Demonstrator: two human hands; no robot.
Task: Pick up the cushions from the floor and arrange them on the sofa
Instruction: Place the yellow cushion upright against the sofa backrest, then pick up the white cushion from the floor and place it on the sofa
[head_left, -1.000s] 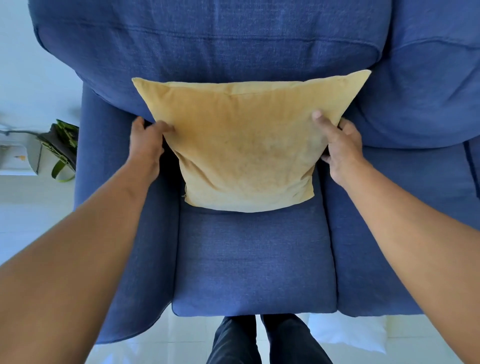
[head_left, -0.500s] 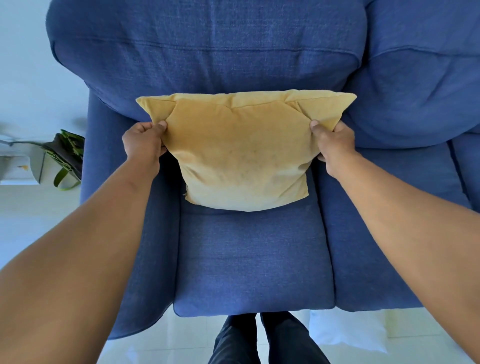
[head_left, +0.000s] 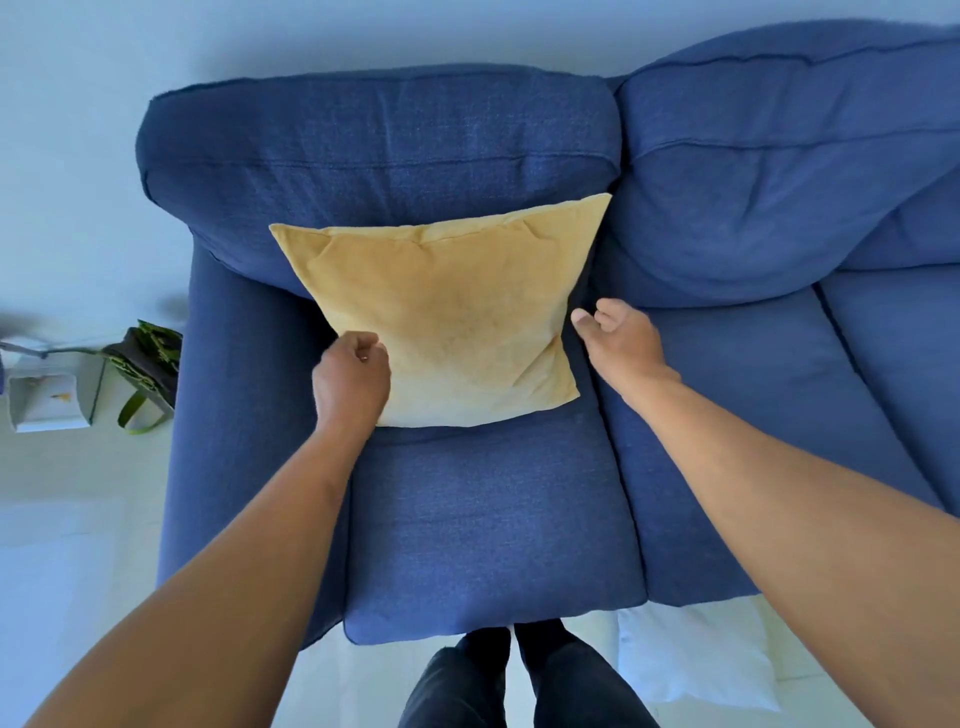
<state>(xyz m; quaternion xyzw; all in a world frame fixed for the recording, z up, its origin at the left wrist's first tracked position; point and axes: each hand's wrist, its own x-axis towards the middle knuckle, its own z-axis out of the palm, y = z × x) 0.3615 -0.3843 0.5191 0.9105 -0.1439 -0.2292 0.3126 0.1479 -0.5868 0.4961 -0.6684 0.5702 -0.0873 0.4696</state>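
At far left, beside the sofa's arm, a dark bag with green straps (head_left: 148, 364) sits on the pale floor next to a small white box (head_left: 47, 402). Moving right, we see our left hand (head_left: 350, 382) loosely curled, its knuckles at the lower left edge of the yellow cushion (head_left: 441, 317); whether it touches or pinches the fabric we cannot tell. The cushion stands propped on the leftmost seat of the blue sofa (head_left: 483, 519), its top edge leaning against the back pad and its upper right corner riding a little higher than the left. Our right hand (head_left: 621, 340) hovers just off the cushion's right edge, fingers half curled, gripping nothing. Further right and down, a white cushion (head_left: 696, 660) lies on the floor in front of the sofa, partly tucked under the seat's front edge, just beside our dark-trousered legs (head_left: 519, 680). We judge the yellow cushion placed and the white one next. It lies below and to the right of both hands, its long side running roughly along the sofa front, and the right hand is the nearer to it
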